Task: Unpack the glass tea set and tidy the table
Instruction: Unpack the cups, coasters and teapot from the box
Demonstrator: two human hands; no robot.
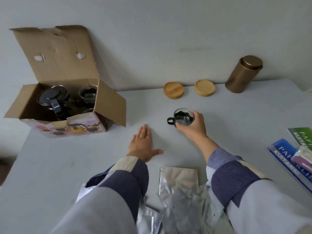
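Curled around the rim and side of 1 glass cup (183,117), the right hand (194,127) holds it just above the table (67,166), handle pointing away from the palm, while the left hand (142,144) lies flat nearby; it looks light, slick and breakable, best held by its body.

Left grip (142,144) lies flat on the table (84,157), fingers straight, thumb spread. Right grip (194,124), arm extended, curls round a glass cup (183,117).
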